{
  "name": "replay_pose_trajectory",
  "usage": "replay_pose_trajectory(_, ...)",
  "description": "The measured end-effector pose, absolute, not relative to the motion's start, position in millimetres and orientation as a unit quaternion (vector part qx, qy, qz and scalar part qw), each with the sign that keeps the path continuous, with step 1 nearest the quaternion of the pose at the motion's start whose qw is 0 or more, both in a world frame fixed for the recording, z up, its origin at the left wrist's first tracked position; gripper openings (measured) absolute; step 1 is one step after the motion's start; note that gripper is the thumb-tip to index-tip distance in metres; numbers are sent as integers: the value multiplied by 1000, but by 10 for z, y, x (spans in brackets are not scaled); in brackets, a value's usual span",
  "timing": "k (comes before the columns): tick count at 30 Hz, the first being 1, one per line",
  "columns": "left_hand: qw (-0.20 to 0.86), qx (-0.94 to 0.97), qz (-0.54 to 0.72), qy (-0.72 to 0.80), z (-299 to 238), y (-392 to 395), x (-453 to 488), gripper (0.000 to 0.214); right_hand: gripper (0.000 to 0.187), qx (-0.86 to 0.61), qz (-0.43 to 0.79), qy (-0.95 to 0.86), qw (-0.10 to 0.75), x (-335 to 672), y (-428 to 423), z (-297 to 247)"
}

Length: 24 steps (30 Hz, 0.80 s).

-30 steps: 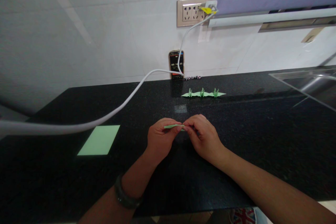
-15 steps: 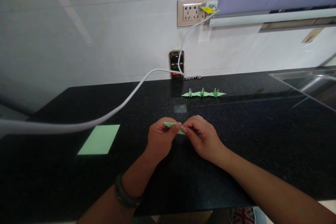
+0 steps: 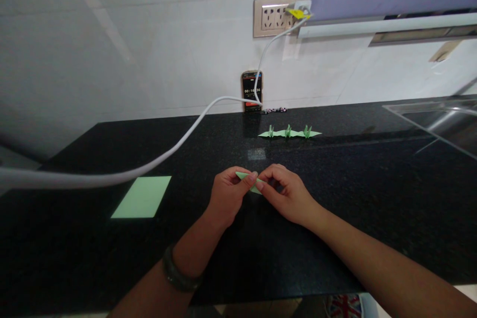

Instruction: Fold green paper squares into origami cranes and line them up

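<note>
Both of my hands meet over the middle of a black stone counter. My left hand and my right hand each pinch one small folded piece of green paper, thumbs and forefingers closed on it just above the counter. Most of the piece is hidden by my fingers. A flat green paper square lies on the counter to the left of my left hand. Three folded green paper cranes stand in a row farther back.
A phone showing a timer leans against the white tiled wall. A thick white cable runs from the wall socket across the counter's left side. A steel sink sits at the right.
The folded green piece has tilted from nearly level to slanting down to the right, and my fingers have shifted slightly along it. Nothing else moved.
</note>
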<state>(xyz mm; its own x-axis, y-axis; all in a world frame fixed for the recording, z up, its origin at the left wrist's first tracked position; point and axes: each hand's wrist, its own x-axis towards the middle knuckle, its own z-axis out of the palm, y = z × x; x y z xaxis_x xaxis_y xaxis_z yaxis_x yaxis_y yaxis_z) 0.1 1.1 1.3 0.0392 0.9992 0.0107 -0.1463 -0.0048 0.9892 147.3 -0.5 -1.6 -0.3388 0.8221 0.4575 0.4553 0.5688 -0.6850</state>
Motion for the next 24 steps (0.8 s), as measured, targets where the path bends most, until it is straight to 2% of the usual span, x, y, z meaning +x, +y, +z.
replay_pose_trajectory(8,578,453,518,438,-5,-14,44,14,15,-400,241,-781,415,1470,-5,-3)
replay_pose_trajectory(12,572,443,525,449,-48,6,26,16,19,-439,288,-746,409,1468,25,-39)
replay_pose_trajectory(18,564,420,542,460,-79,30,-2,20,13,-430,323,-738,408,1497,68,-78)
replay_pose_trajectory(21,591,401,537,449,-50,19,6,20,14,-439,306,-742,405,1522,70,-57)
replay_pose_trajectory(24,637,383,503,441,-23,4,9,24,15,-433,338,-731,405,1531,74,-36)
